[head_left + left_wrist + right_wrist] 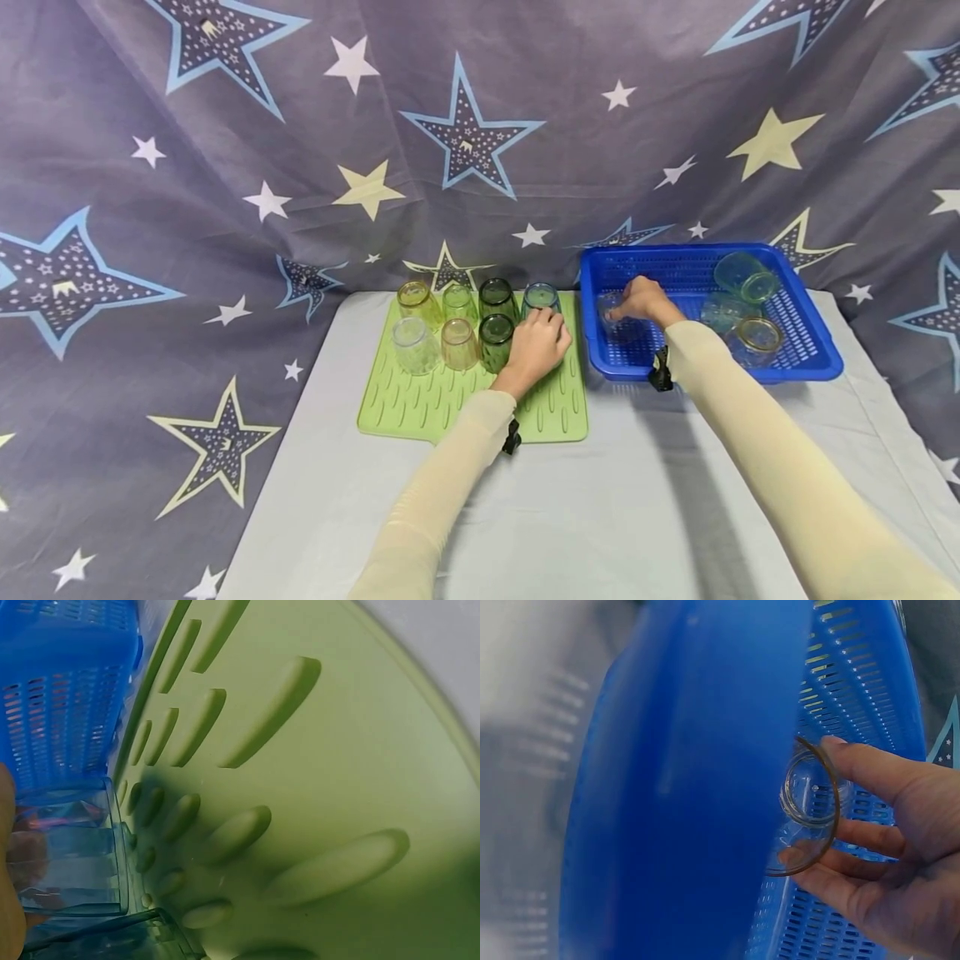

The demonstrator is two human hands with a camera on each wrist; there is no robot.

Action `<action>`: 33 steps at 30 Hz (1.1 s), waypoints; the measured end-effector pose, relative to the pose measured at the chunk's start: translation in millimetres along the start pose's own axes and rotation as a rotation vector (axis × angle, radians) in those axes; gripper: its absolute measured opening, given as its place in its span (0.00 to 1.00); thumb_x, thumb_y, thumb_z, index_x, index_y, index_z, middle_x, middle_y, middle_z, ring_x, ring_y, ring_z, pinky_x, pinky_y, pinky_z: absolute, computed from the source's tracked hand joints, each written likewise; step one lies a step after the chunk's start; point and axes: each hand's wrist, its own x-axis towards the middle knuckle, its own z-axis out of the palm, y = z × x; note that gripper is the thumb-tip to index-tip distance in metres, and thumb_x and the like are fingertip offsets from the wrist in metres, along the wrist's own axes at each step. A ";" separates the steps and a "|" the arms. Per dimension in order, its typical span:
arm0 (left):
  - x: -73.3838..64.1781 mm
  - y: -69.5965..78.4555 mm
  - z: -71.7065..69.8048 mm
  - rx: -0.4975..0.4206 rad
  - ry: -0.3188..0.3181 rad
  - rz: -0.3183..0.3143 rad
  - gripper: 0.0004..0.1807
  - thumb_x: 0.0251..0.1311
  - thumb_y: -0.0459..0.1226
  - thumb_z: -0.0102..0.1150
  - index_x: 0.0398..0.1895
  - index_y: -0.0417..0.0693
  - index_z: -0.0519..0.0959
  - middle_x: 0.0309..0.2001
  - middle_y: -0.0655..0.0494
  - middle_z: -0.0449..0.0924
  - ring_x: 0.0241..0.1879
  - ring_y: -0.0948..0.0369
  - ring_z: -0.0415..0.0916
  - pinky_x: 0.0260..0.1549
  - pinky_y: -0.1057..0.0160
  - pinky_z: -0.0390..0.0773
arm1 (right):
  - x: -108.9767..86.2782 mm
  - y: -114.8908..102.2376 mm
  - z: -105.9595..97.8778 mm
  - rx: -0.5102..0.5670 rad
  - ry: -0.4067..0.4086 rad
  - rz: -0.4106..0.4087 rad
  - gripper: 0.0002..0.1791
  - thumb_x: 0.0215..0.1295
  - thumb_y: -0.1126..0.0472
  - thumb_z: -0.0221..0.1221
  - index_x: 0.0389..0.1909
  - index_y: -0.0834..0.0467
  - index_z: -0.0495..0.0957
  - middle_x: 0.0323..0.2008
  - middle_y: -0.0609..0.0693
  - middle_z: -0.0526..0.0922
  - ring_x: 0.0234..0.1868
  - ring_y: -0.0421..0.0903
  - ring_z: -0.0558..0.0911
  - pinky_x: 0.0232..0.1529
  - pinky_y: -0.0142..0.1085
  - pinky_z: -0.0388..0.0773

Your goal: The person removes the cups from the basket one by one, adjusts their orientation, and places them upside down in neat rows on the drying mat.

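Note:
On the green drying mat (468, 408), several tinted ribbed glasses stand upside down in two rows. My left hand (536, 346) is at the right end of the front row and grips a pale bluish glass (71, 847), its rim close to the mat; the hand hides this glass in the head view. Beside it are a dark green glass (496, 342) and, behind, a blue glass (540, 297). My right hand (900, 840) reaches into the left part of the blue basket (712, 374) and holds a clear glass (810, 806) with a brownish rim, fingers along its side.
Toward the basket's right side lie a greenish glass (742, 277), a pale glass (722, 312) and an amber-rimmed glass (757, 340). Mat and basket stand side by side on a white-covered table (600, 517). A grey star-patterned cloth (480, 225) hangs behind.

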 end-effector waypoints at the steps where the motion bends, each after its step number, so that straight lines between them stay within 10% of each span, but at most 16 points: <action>1: 0.1 0.1 1.0 0.002 0.001 -0.003 0.09 0.66 0.40 0.60 0.40 0.49 0.87 0.40 0.53 0.86 0.40 0.55 0.83 0.35 0.59 0.86 | 0.2 -0.1 -0.1 0.000 -0.003 0.002 0.19 0.58 0.54 0.72 0.26 0.61 0.74 0.26 0.50 0.71 0.31 0.48 0.69 0.34 0.42 0.73; 25: -2.9 2.3 19.6 0.020 -0.026 -0.023 0.10 0.67 0.41 0.57 0.37 0.49 0.86 0.38 0.54 0.84 0.40 0.56 0.81 0.30 0.59 0.83 | 3.0 2.0 1.4 -0.010 -0.001 0.011 0.27 0.56 0.53 0.73 0.20 0.55 0.61 0.21 0.44 0.56 0.26 0.45 0.60 0.30 0.39 0.63; 33: -5.4 1.3 22.1 0.046 -0.036 -0.013 0.11 0.68 0.41 0.54 0.37 0.48 0.84 0.37 0.53 0.83 0.39 0.55 0.81 0.31 0.59 0.83 | -1.6 -2.9 -0.1 -0.010 -0.019 0.051 0.33 0.58 0.52 0.71 0.54 0.74 0.75 0.56 0.71 0.77 0.56 0.65 0.77 0.58 0.56 0.78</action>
